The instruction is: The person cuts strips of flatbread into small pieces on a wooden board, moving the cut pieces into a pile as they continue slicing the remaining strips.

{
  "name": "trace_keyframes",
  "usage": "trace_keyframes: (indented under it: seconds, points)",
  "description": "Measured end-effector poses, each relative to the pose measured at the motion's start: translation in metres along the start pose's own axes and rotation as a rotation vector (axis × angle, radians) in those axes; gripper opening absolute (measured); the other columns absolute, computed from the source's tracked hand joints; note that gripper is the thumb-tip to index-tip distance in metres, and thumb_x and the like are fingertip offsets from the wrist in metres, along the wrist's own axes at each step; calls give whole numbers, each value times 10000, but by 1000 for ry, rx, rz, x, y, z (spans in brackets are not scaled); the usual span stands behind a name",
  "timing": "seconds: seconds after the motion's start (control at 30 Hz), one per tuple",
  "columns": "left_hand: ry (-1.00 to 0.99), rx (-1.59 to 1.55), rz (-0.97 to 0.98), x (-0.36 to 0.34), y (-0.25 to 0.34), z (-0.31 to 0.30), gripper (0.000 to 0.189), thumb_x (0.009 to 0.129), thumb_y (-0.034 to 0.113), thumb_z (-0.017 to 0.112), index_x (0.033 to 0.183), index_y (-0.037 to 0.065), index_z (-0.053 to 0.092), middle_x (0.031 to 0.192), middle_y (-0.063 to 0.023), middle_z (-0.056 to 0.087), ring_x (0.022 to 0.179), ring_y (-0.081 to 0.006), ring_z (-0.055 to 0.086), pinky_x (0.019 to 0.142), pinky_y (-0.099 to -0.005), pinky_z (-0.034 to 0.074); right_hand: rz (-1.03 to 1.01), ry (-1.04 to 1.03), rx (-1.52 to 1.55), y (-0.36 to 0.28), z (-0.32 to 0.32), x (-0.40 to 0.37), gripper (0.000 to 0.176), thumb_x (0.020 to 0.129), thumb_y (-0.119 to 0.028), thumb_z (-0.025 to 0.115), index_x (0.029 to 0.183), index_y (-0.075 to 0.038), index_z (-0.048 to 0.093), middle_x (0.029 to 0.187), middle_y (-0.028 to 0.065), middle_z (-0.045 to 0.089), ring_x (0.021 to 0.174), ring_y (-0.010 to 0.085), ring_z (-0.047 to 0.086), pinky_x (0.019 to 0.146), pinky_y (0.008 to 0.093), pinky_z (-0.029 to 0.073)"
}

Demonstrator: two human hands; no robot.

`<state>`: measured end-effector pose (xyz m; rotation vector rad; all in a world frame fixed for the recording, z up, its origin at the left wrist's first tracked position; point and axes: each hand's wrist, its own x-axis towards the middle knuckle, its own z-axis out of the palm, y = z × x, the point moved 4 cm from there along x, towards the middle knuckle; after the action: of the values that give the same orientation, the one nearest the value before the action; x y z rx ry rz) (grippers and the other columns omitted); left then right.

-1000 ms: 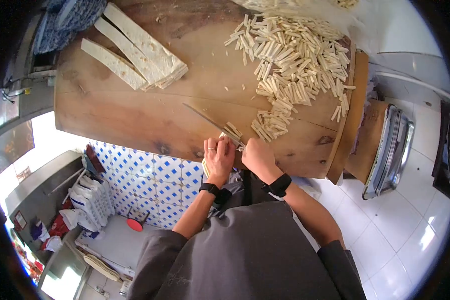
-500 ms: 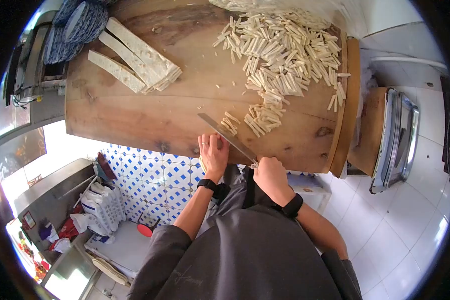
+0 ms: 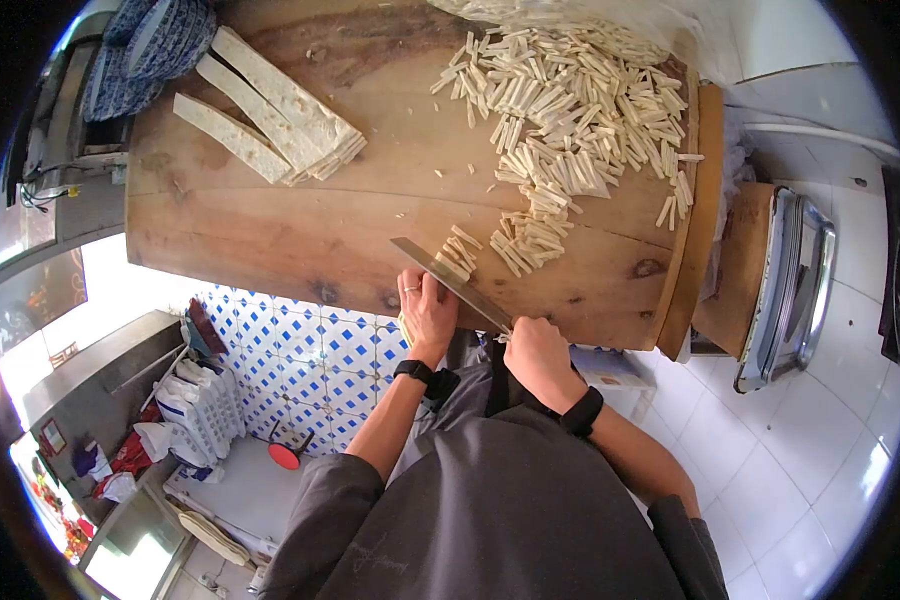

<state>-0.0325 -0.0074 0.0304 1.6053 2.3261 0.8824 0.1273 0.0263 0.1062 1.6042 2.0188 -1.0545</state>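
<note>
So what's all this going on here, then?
A person seems to be cutting flat dough into short sticks at a wooden table. The right hand grips a knife, and the left hand is curled close beside its blade. A few cut sticks lie just past the blade, with a big pile beyond on the right. Some long strips lie uncut on the far left.

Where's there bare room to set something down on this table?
The wooden table has open wood below the long flat strips, left of the left hand. A nearly bare gap separates those strips from the pile of cut pieces. The near right corner is bare. It's crowded at that pile and around the knife in the right hand.
</note>
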Motion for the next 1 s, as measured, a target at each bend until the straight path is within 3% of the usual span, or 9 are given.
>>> trace_keyframes:
  seconds: [0.2, 0.37, 0.47, 0.73, 0.9, 1.0]
  points:
    - [8, -80, -148, -3, -8, 2, 190, 705, 19, 694, 814, 31, 539, 878, -148, 511, 835, -351, 513, 716, -443, 458, 55, -94, 21, -8, 0, 17, 127, 776, -79, 611, 791, 44, 643, 828, 273, 659, 829, 429, 663, 708, 485, 549]
    - [38, -70, -50, 4, -4, -2, 182, 692, -17, 675, 793, 36, 533, 813, -140, 506, 759, -338, 507, 658, -434, 449, 64, -65, -19, -23, 2, 34, 107, 766, -76, 617, 784, 28, 636, 801, 258, 656, 804, 428, 661, 719, 483, 546]
    - [-22, -83, -85, -2, -5, -6, 187, 675, -35, 660, 787, 38, 529, 801, -137, 507, 722, -335, 498, 631, -427, 441, 21, -35, -35, -29, 11, 44, 95, 760, -79, 622, 772, 14, 632, 787, 245, 654, 787, 422, 661, 712, 480, 548]
    - [44, -69, -36, 6, -6, 0, 212, 632, -27, 659, 779, 37, 520, 813, -131, 505, 731, -331, 483, 634, -433, 427, -36, 57, 50, -42, 27, 83, 130, 751, -112, 641, 773, 15, 631, 762, 237, 640, 774, 423, 643, 692, 492, 525]
    - [87, -48, -7, 5, -2, 1, 167, 710, 4, 663, 769, 42, 511, 825, -144, 488, 762, -343, 486, 658, -444, 440, -115, 83, 111, -8, 13, 78, 200, 776, -140, 639, 753, 58, 618, 720, 278, 623, 718, 448, 632, 640, 498, 515]
    - [111, -27, -11, 3, 0, 2, 160, 733, 3, 660, 775, 41, 511, 830, -155, 476, 771, -355, 488, 680, -456, 454, 25, 63, 141, 39, -5, 67, 189, 770, -135, 633, 747, 51, 617, 700, 260, 625, 717, 439, 639, 642, 505, 516]
